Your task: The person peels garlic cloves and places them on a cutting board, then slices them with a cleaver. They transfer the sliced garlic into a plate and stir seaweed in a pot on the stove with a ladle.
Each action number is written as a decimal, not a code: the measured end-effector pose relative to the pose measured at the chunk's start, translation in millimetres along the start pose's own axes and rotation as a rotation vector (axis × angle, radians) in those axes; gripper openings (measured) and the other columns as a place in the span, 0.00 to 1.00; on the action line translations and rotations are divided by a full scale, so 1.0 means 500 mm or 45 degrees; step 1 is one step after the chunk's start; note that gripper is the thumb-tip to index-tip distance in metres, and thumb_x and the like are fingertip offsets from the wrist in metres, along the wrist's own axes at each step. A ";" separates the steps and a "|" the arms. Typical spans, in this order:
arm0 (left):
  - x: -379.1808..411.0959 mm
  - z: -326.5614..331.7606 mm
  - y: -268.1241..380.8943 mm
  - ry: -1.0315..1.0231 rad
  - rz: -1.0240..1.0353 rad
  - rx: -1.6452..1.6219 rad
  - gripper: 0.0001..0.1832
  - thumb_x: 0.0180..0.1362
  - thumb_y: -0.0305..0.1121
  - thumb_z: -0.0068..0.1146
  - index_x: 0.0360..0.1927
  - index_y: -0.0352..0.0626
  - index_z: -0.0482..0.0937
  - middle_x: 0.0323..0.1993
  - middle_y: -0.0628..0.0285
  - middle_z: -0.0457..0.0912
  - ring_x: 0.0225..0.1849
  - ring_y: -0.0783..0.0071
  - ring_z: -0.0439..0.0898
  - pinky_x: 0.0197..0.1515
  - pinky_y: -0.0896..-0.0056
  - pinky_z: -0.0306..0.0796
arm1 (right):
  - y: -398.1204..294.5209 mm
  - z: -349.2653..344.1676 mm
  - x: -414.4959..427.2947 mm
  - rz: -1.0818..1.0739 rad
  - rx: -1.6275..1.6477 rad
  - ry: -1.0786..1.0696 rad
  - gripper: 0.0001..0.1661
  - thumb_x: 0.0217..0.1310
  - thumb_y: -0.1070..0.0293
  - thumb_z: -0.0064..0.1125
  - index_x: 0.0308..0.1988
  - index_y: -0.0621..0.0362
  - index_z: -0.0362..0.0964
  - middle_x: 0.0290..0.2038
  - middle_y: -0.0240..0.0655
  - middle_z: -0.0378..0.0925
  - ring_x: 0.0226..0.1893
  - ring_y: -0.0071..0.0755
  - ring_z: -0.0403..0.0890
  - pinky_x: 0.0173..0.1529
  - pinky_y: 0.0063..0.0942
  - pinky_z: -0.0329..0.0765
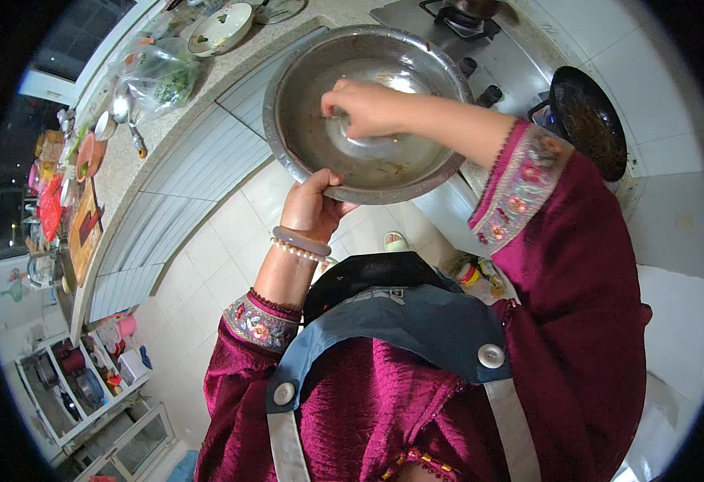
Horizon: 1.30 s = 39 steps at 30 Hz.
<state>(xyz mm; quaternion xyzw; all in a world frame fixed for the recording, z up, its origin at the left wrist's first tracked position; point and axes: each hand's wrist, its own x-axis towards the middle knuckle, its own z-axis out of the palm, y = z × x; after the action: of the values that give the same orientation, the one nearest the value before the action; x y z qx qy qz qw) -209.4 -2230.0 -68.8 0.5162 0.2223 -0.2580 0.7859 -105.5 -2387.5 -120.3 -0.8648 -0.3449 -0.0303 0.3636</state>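
Note:
A wide stainless steel basin (292,114) is held tilted in front of me, over the floor and close to the counter edge. My left hand (316,202) grips its near rim, thumb over the lip and fingers underneath. Cloudy liquid and small brown scraps (397,170) lie in the bottom. Inside the basin is my right hand (367,111), reaching across from the right with its fingers curled. Whether anything is pinched between those fingers is too unclear to tell.
At right a black wok (590,123) with brown residue sits on the gas stove (521,66). The counter (165,129) bears a plate (222,30), a plastic bag of greens (162,75) and a wooden cutting board (82,235). White shelves (84,391) stand lower left.

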 end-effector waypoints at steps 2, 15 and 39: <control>0.010 0.025 -0.007 -0.066 -0.032 0.003 0.04 0.51 0.27 0.47 0.29 0.36 0.71 0.28 0.61 0.76 0.27 0.71 0.79 0.30 0.75 0.79 | 0.021 -0.012 0.007 0.085 -0.077 -0.137 0.11 0.38 0.76 0.54 0.29 0.58 0.67 0.31 0.42 0.71 0.33 0.46 0.74 0.36 0.37 0.69; 0.060 0.088 -0.080 -0.071 -0.046 0.040 0.07 0.53 0.28 0.45 0.32 0.35 0.71 0.30 0.60 0.76 0.31 0.70 0.78 0.32 0.73 0.78 | 0.033 -0.109 -0.104 0.563 0.473 -0.909 0.14 0.38 0.73 0.56 0.32 0.60 0.71 0.22 0.33 0.74 0.23 0.26 0.74 0.27 0.26 0.70; 0.066 -0.039 0.028 -0.002 -0.061 -0.127 0.07 0.49 0.26 0.47 0.31 0.35 0.71 0.31 0.58 0.75 0.35 0.66 0.77 0.39 0.64 0.78 | 0.279 -0.496 -0.390 0.925 -0.175 0.775 0.10 0.56 0.69 0.52 0.38 0.60 0.72 0.34 0.33 0.77 0.37 0.26 0.75 0.44 0.24 0.71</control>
<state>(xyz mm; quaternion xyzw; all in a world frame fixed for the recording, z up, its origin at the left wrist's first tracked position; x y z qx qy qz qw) -176.9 -2212.9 -86.5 0.4706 0.2466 -0.2658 0.8044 -118.2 -2730.3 -82.3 -0.9033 0.1048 -0.1760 0.3769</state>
